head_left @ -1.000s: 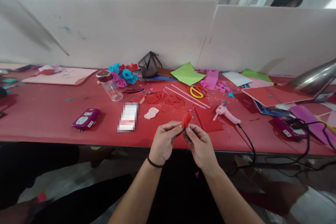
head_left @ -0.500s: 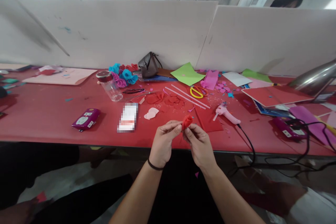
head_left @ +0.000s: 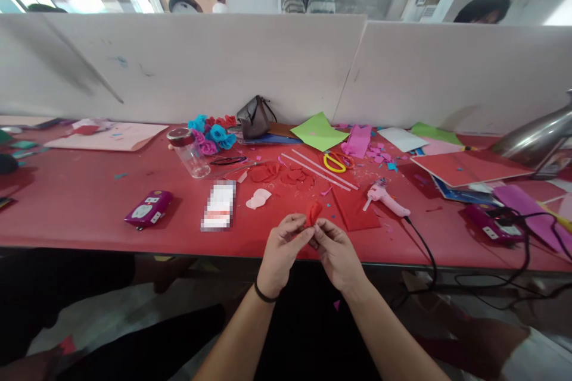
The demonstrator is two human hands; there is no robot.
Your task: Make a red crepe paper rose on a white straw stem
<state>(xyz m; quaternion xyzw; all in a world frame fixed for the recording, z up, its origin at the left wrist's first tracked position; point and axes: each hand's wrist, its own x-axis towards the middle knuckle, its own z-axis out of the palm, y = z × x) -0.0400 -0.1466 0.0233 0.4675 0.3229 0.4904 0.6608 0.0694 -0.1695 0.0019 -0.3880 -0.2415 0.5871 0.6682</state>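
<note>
A small rolled red paper flower (head_left: 314,212) is pinched at its base between my two hands, above the table's front edge. My left hand (head_left: 286,246) grips it from the left, thumb and fingers together. From the right, my right hand (head_left: 336,251) closes its thumb and fingertips on the same base. Cut red petals (head_left: 297,176) lie beyond the hands, with white paper pieces (head_left: 258,198) to their left. A red sheet (head_left: 356,209) and a pink glue gun (head_left: 388,199) rest to the right.
Yellow-handled scissors (head_left: 335,162), a glass jar (head_left: 191,153), a phone (head_left: 218,206), a purple power socket (head_left: 149,209) and finished paper flowers (head_left: 213,134) are on the red table (head_left: 80,202). A black cable (head_left: 422,241) hangs over the right front edge. People are beyond the partition.
The red flower has tilted and turned between my fingertips, and my hands have drawn slightly closer together. The whole view has shifted a little downward in the picture.
</note>
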